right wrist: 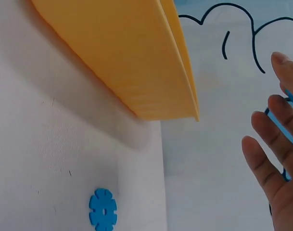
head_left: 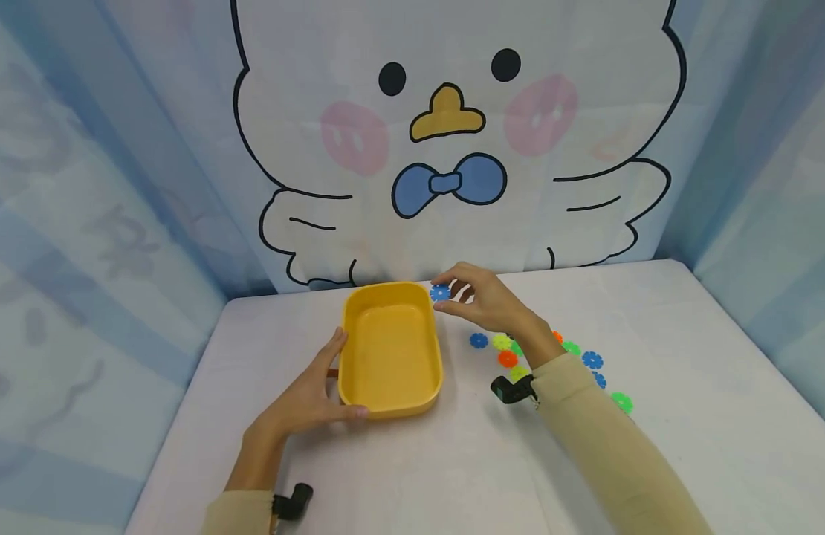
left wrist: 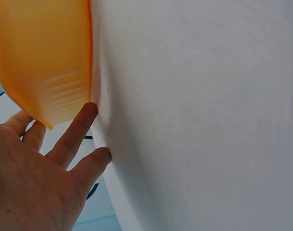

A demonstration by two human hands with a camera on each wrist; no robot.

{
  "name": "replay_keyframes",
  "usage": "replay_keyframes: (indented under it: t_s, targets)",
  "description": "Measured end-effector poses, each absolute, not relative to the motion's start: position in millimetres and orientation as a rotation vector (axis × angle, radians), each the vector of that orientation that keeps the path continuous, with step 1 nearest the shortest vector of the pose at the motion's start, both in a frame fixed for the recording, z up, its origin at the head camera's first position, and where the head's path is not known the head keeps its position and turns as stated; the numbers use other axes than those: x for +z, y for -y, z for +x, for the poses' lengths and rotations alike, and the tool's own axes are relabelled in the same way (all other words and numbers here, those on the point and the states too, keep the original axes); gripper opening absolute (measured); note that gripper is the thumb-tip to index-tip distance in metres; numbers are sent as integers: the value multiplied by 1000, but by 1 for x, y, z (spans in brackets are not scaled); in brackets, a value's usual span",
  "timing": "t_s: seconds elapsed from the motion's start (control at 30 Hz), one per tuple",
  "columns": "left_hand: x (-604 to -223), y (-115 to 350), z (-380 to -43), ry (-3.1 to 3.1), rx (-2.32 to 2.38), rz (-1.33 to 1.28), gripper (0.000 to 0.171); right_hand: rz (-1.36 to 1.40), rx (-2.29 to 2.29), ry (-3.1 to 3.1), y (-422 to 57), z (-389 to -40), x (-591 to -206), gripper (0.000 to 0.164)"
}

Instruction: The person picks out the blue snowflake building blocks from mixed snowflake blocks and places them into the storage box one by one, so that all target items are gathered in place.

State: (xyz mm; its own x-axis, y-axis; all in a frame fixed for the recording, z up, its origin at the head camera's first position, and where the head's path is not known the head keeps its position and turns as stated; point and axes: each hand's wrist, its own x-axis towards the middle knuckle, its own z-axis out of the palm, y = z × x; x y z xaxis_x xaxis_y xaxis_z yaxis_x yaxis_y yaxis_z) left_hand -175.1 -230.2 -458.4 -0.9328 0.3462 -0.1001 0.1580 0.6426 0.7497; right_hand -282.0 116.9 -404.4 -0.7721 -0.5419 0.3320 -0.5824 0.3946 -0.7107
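A yellow rectangular tray (head_left: 390,349) with rounded corners lies on the white table, its inside bare. My left hand (head_left: 304,401) rests against the tray's left side, thumb at the near rim and fingers spread; the left wrist view shows mostly straight fingertips (left wrist: 90,108) at its wall. Thumb and forefinger of my right hand (head_left: 487,299) pinch a blue flower-shaped disc (head_left: 440,293) just beside the tray's far right corner. In the right wrist view that disc is mostly cut off, a blue sliver (right wrist: 290,96) showing by the fingers.
Right of the tray lies a single blue disc (head_left: 479,340). More flower discs, such as an orange one (head_left: 508,358), a yellow one (head_left: 519,373) and a green one (head_left: 623,403), lie scattered about my right forearm, which hides some. A printed curtain (head_left: 446,223) stands behind the table.
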Motion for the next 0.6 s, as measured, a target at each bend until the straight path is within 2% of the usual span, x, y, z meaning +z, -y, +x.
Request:
replay_keyframes:
  t_s: [0.6]
  targets:
    - [-458,231,-180,-2643,1124,419,135,1195,1308,2568,-76,-289,-409,38]
